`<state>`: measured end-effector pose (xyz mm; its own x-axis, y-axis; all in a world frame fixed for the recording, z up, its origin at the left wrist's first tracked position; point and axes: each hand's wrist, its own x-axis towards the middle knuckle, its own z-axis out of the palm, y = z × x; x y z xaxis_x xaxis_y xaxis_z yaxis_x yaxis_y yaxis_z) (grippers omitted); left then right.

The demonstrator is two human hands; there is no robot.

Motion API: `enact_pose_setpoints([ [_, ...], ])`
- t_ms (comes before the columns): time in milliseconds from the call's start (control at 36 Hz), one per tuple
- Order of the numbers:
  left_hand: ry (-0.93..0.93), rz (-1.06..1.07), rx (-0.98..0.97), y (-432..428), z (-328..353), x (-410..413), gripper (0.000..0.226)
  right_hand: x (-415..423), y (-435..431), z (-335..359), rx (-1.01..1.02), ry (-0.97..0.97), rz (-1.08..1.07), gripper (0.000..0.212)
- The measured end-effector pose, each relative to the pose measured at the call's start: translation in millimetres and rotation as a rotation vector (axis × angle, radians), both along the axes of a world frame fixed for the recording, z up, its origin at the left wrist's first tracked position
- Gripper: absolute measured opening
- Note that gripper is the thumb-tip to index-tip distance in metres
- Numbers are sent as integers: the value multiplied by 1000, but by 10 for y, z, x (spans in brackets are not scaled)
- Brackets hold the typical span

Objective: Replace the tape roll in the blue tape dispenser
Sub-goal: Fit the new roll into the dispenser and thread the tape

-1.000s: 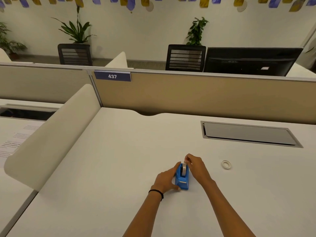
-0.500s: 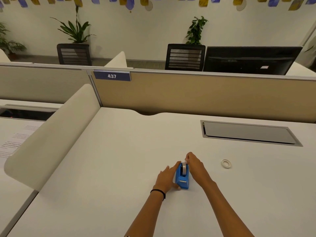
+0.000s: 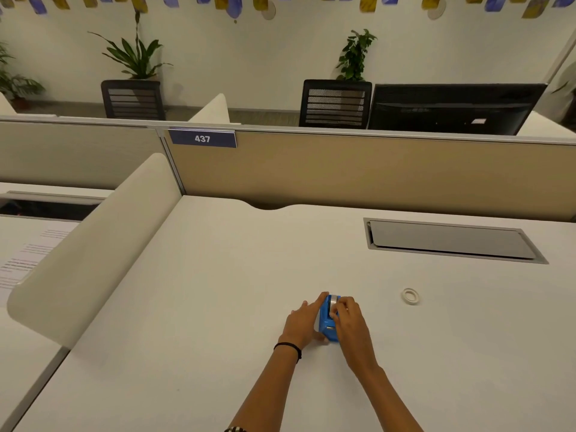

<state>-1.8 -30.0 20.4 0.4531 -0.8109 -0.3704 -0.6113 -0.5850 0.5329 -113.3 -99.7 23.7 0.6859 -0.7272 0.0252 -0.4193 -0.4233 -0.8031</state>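
My left hand [image 3: 304, 322] lies flat-fingered against the blue tape dispenser [image 3: 326, 322] on the surface [image 3: 218, 307], my right hand [image 3: 350, 319] curls onto the tape roll [image 3: 334, 300] in it; I judge I'm seating it, next pressing it squarely home

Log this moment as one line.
left hand: braces blue dispenser | right hand: pinches tape roll in dispenser | white ring: on desk

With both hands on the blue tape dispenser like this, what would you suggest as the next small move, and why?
Probably draw the tape end forward and press it at the near end of the blue plastic tape dispenser. The pale tape roll sits in it, the left hand braces its side with straight fingers, and the right hand curls its fingers over the roll's top.
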Motion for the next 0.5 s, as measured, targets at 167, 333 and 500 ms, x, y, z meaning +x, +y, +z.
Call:
enact_pose_setpoints([
  [167,-7,2,-10,-8,14,-10,103,-101,31,-130,-84,-41,-28,12],
  [333,1,1,-22,-1,12,-6,104,-190,35,-181,-87,-71,-4,6],
  [500,9,5,-24,-10,9,-14,104,-219,38,-179,-395,-63,107,66],
])
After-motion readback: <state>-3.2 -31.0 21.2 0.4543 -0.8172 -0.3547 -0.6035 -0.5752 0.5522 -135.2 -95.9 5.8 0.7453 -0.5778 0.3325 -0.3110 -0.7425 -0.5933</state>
